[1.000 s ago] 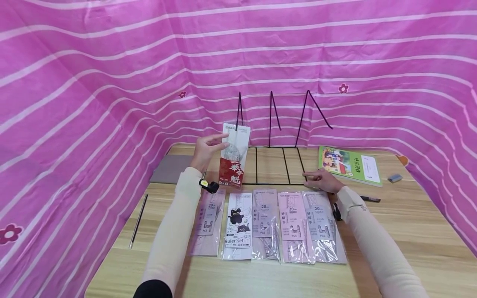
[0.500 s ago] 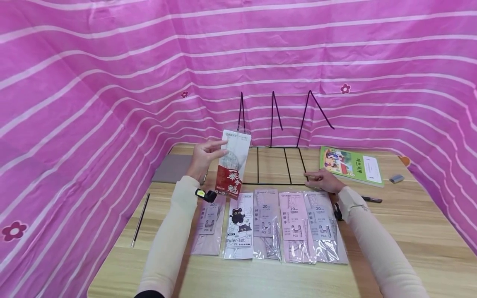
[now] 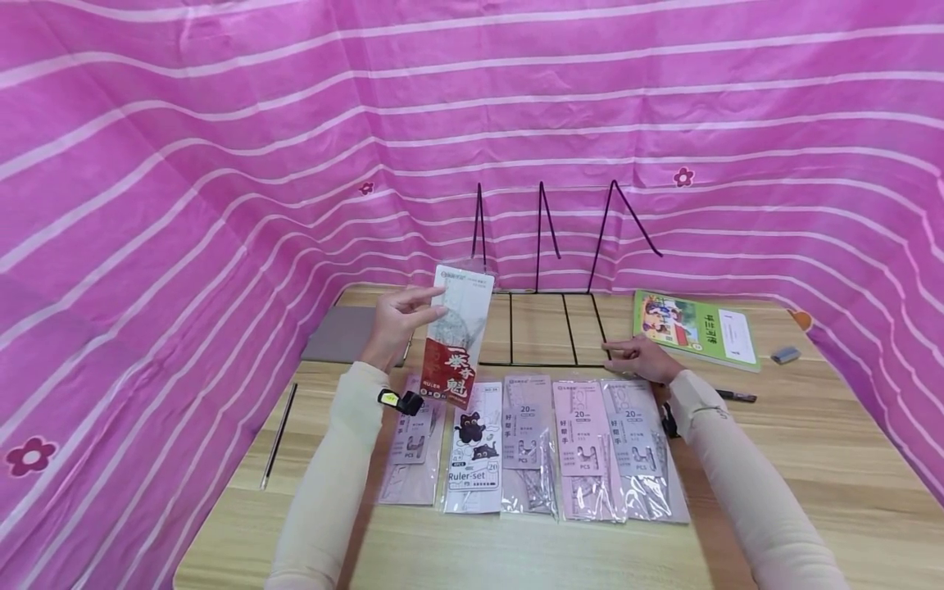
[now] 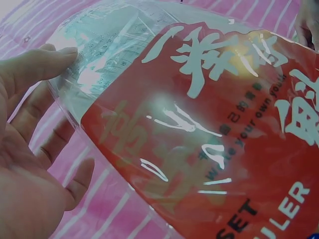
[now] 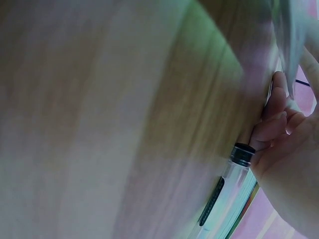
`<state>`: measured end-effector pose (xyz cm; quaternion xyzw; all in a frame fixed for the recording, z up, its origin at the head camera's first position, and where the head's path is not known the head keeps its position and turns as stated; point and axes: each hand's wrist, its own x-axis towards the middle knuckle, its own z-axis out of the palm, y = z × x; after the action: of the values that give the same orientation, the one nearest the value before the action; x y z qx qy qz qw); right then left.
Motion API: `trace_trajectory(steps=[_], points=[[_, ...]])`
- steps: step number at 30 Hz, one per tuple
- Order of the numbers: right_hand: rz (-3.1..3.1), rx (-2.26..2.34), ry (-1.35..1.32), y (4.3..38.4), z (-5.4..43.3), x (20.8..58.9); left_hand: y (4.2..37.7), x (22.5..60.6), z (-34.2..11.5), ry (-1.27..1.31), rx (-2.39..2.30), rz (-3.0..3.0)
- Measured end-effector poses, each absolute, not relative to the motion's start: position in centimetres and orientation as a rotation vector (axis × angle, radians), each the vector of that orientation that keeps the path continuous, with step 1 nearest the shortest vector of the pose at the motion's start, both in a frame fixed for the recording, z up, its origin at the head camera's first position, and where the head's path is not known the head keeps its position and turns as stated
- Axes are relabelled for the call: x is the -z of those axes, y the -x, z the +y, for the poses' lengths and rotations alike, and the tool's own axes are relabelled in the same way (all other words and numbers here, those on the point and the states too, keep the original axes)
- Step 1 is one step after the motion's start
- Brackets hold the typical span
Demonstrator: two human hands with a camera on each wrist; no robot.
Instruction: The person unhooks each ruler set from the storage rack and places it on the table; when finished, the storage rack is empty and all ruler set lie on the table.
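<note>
My left hand (image 3: 398,319) pinches the left edge of a red-and-white ruler-set package (image 3: 459,332) between thumb and fingers. The package is raised and tilted, its top overlapping the lower end of the left prong of a black wire rack (image 3: 539,328) in the head view. Close up in the left wrist view, the clear wrapper shows printed rulers under the thumb. My right hand (image 3: 640,357) grips the rack's front right corner with thumb and fingertips. Below the rack lie several packages in a row, among them a white cat-print ruler set (image 3: 473,447) and a pink set (image 3: 586,451).
A green book (image 3: 693,328) lies at the right, with a grey eraser-like piece (image 3: 785,353) beside it. A pen (image 3: 736,395) is by my right wrist. A grey flat sheet (image 3: 342,333) and a thin dark rod (image 3: 278,436) lie at the left. Pink striped cloth (image 3: 472,106) surrounds the table.
My left hand has brought the red-and-white package down and slightly toward me, away from the upper part of the left prong. My right hand stays at the rack's corner.
</note>
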<state>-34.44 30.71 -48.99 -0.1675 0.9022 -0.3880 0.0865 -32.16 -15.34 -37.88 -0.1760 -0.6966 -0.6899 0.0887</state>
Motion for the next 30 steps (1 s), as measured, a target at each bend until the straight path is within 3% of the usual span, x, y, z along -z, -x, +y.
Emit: trace_trajectory(steps=[20, 30], points=[[2.707, 1.096, 0.416, 34.4, 31.1, 48.8, 27.9, 42.8, -26.0, -0.090, 1.982, -2.506], [2.674, 1.120, 0.391, 34.5, 31.1, 49.2, 26.5, 45.5, -29.1, -0.343, 1.771, -2.773]])
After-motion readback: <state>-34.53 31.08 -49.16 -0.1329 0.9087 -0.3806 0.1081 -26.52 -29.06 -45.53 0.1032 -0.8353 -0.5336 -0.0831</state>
